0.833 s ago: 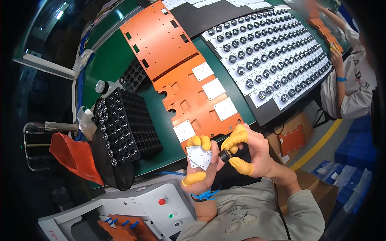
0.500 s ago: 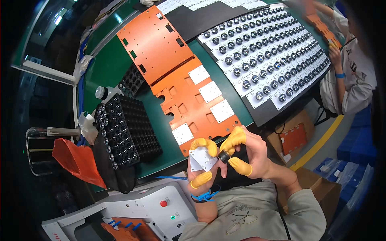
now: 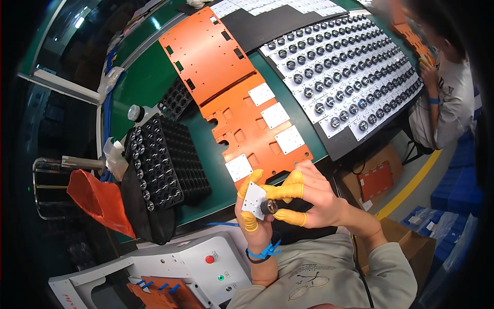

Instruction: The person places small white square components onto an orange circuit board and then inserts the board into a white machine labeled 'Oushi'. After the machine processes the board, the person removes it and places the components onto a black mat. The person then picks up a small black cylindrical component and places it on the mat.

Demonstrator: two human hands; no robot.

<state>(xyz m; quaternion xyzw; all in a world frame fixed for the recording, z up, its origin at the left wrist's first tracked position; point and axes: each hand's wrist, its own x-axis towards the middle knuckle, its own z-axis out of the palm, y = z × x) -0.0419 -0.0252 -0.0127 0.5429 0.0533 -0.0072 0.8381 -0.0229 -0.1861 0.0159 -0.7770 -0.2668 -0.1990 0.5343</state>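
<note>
My left hand, in yellow finger cots and with a blue wrist strap, grips a small white square board by its edges. The board is tilted and dotted with small holes. At its right side my right hand, also in yellow finger cots, closes its fingertips around a short black cylindrical lens piece. The lens piece appears to touch the board's face; whether it is attached I cannot tell. Just beyond both hands lies an orange fixture plate with several white square boards in it.
To the left stands a stack of black trays with round lens pieces on top. A black mat at the right bears rows of white boards with black lenses. Another person works beyond it. A grey machine with a red button stands near-left.
My right hand has moved left, bringing the lens piece up to the board. My left hand has turned the board more upright. The view has shifted slightly.
</note>
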